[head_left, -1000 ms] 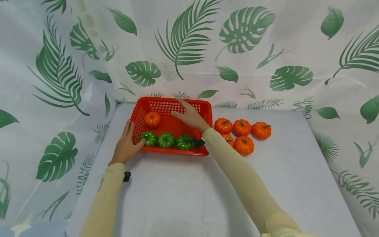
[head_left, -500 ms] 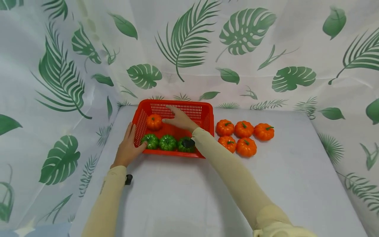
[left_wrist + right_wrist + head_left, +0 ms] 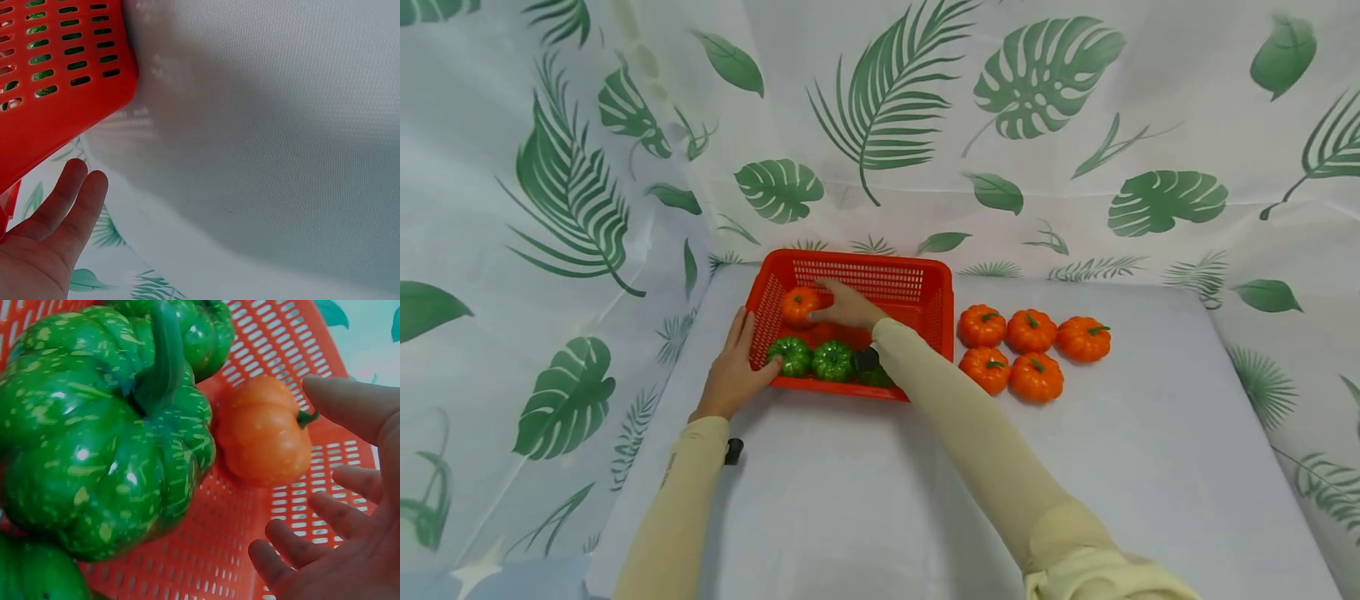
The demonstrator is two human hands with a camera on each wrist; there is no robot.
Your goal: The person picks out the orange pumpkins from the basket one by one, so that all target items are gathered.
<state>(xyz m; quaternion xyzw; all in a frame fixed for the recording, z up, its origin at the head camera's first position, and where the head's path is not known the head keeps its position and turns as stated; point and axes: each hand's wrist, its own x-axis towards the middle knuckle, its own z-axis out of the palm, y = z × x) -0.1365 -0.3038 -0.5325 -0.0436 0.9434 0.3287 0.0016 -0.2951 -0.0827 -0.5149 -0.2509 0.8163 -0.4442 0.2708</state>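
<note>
A red plastic basket (image 3: 936, 333) stands on the table. Along its front side sit green speckled pumpkins (image 3: 833, 361), one mostly hidden by the right wrist. An orange pumpkin (image 3: 800, 307) lies in the basket's left back corner. My left hand (image 3: 730, 379) rests at the basket's left front corner, thumb over the rim; its straight fingers show outside the wall in the left wrist view. Inside the basket, my right hand (image 3: 850, 307) spreads its thumb and fingers just right of the orange pumpkin. The right wrist view shows a gap between them and that pumpkin (image 3: 262, 434).
Several orange pumpkins (image 3: 1031, 331) stand in two rows on the white table (image 3: 820, 500), right of the basket. A leaf-patterned sheet (image 3: 887, 125) hangs behind and beside the table. A black strap device (image 3: 867, 359) sits at the right wrist.
My right hand has moved left and lower inside the basket, closer to the orange pumpkin. The left hand stays at the basket's corner. The whole view has shifted slightly.
</note>
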